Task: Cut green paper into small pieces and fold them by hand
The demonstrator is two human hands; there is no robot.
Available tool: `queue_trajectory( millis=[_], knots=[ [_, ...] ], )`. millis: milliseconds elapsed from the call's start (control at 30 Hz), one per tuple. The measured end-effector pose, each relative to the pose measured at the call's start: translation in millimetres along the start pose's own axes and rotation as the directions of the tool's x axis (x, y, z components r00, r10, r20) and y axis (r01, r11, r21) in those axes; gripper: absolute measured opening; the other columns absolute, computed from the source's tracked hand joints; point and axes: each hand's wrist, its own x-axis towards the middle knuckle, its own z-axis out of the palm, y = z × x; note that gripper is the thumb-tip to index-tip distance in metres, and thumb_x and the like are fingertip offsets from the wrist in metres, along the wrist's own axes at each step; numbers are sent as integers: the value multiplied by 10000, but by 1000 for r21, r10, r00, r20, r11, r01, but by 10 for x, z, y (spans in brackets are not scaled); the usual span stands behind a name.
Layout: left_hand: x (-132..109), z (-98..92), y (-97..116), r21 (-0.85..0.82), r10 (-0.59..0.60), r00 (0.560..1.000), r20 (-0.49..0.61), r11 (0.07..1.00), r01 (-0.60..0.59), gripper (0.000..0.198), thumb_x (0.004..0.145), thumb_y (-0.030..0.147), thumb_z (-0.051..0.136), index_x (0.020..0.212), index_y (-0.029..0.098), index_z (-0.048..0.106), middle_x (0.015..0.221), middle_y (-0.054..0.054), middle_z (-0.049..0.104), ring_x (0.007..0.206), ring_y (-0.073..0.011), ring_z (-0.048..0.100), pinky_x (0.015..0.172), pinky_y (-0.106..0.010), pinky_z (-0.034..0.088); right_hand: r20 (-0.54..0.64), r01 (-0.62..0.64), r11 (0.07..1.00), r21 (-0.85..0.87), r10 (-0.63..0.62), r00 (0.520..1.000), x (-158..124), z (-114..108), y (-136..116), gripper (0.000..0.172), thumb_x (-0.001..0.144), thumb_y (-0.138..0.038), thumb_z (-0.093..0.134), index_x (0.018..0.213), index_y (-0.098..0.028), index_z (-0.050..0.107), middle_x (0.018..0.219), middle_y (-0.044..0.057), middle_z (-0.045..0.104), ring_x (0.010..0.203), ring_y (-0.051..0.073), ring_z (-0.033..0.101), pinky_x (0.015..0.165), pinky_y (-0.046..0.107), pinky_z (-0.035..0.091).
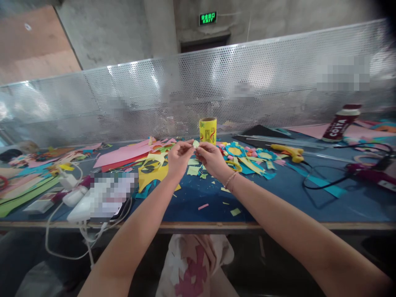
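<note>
Both my hands are raised together over the middle of the blue table (192,202). My left hand (178,159) and my right hand (212,159) pinch a small pale green paper piece (196,144) between their fingertips. A bracelet sits on my right wrist. Below and behind the hands lie yellow cut paper (153,173), paper flowers in blue and yellow (235,152) and small scraps. A yellow roll (208,130) stands just beyond the hands.
Pink and red sheets (120,156) lie at the left. A yellow glue gun (289,152) with a black cable, a tilted bottle (340,123) and white chargers with cords (80,198) are on the table. A perforated metal screen (185,95) runs along the back.
</note>
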Motion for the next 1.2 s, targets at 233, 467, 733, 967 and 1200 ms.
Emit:
queue_trajectory(
  millis=[233, 467, 733, 967, 1200],
  knots=[
    [0, 2, -6, -9, 50, 998, -29, 999, -50, 212, 629, 261, 719, 735, 164, 564, 983, -80, 655, 899, -158, 623, 807, -332, 489, 21, -18, 1000, 19, 18, 1000, -15, 8, -11, 240, 540, -296, 789, 693, -198, 633, 629, -56, 562, 550, 43, 492, 548, 184, 426],
    [-1, 18, -3, -8, 107, 994, -5, 994, -107, 237, 629, 223, 720, 783, 175, 548, 975, -62, 642, 826, -123, 615, 771, -303, 493, 66, -39, 997, 64, 35, 997, -9, -28, -15, 245, 542, -292, 794, 702, -206, 630, 637, -55, 570, 562, 47, 500, 556, 180, 436],
    [-47, 35, 74, 79, 290, 955, 57, 953, -294, 244, 659, 228, 707, 840, 183, 550, 946, -48, 577, 815, -119, 588, 723, -280, 503, 238, -167, 977, 129, 133, 962, -8, -103, -55, 236, 585, -291, 785, 745, -226, 624, 643, -63, 563, 573, 44, 510, 605, 185, 478],
    [-118, 42, 105, 211, 430, 897, 99, 872, -441, 180, 684, 239, 690, 794, 186, 558, 856, -33, 594, 777, -123, 586, 683, -271, 507, 306, -155, 981, 116, 114, 945, -26, -102, -73, 284, 584, -316, 785, 815, -246, 636, 740, -41, 601, 629, 72, 541, 615, 216, 494],
    [-128, 23, 108, 364, 471, 877, 93, 804, -470, 126, 730, 268, 646, 818, 190, 604, 820, -28, 642, 719, -113, 599, 667, -256, 509, 292, -139, 984, 115, 100, 951, -22, -82, -71, 236, 612, -319, 766, 781, -235, 623, 633, -55, 539, 570, 62, 487, 587, 202, 479]
  ],
)
